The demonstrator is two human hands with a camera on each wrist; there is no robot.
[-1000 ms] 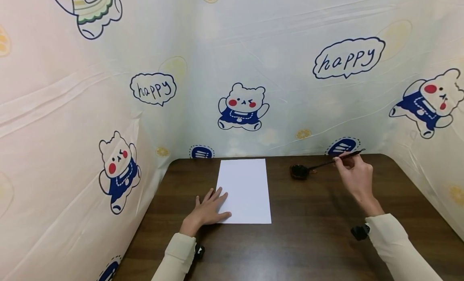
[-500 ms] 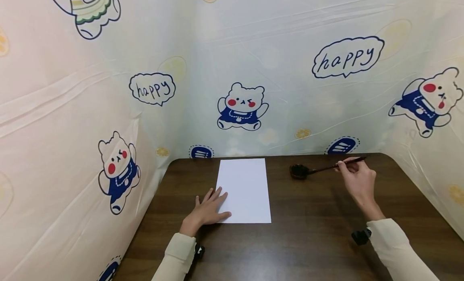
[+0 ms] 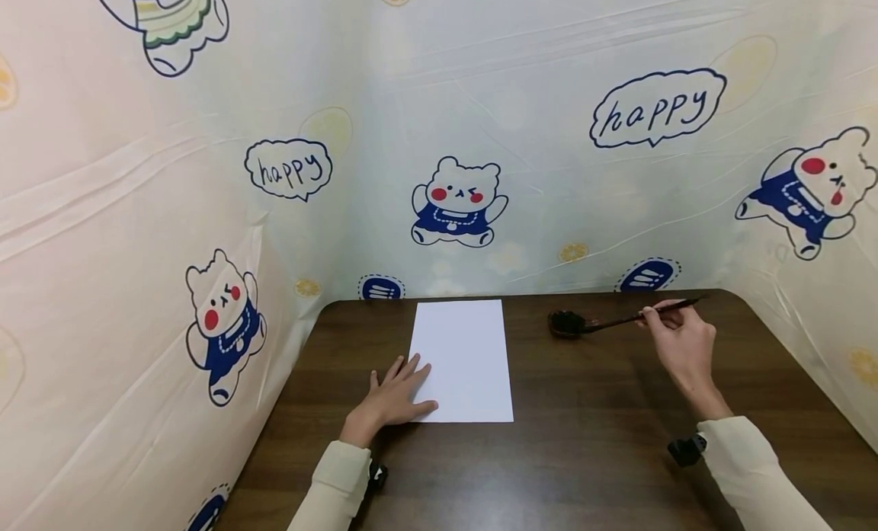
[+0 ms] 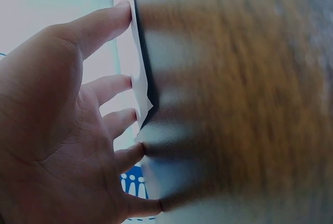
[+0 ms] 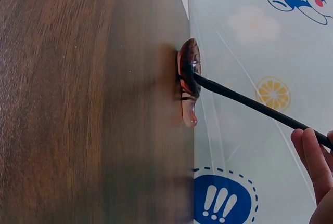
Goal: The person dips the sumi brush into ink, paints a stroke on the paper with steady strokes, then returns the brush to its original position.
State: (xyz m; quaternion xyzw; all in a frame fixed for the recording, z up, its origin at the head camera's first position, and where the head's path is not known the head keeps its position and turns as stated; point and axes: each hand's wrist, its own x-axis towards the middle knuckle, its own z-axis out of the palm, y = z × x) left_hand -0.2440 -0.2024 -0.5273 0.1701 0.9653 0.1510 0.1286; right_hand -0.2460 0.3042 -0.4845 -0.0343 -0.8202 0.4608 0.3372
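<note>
A sheet of white paper (image 3: 466, 348) lies on the table left of centre. My left hand (image 3: 389, 400) rests on its lower left edge, fingers spread and straight; in the left wrist view the thumb and fingertips press down along the paper's edge (image 4: 127, 42). In my right hand (image 3: 686, 352) I pinch a dark-handled writing brush (image 3: 620, 320) by the handle. Its tip sits in a small dark ink dish (image 3: 564, 325) right of the paper. The right wrist view shows the slanting brush handle (image 5: 244, 100) reaching into the reddish-brown translucent dish (image 5: 188, 114); the bristles are hidden inside.
The dark wooden table (image 3: 576, 455) has rounded far corners. Pale printed cloth (image 3: 535, 135) hangs behind it and along both sides, close to the table's back edge. A black wrist camera (image 3: 686, 449) sits at the right cuff.
My right hand has shifted slightly right and nearer, and the brush handle has dropped a little, its tip still at the ink dish. The left hand and paper have stayed put.
</note>
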